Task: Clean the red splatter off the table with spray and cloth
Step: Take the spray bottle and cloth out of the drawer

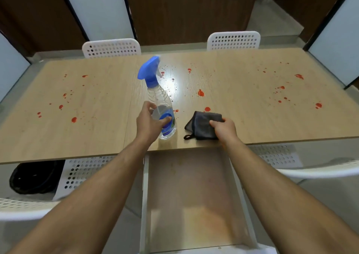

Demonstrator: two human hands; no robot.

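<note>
A clear spray bottle (158, 96) with a blue trigger head and blue label stands upright near the front edge of the light wooden table (242, 118). My left hand (148, 120) grips its lower body, thumb across the label. Just to the right lies a folded dark grey cloth (201, 123) with a small black loop, and my right hand (225, 128) holds its near right corner. Red splatter (200, 93) dots the tabletop in patches at the left, centre and right.
Two white perforated chairs (111, 47) stand at the far side, and more white chairs (277, 153) are tucked under the near edge. A black object (36, 177) sits below the table at the left. Dark wooden panels line the back wall.
</note>
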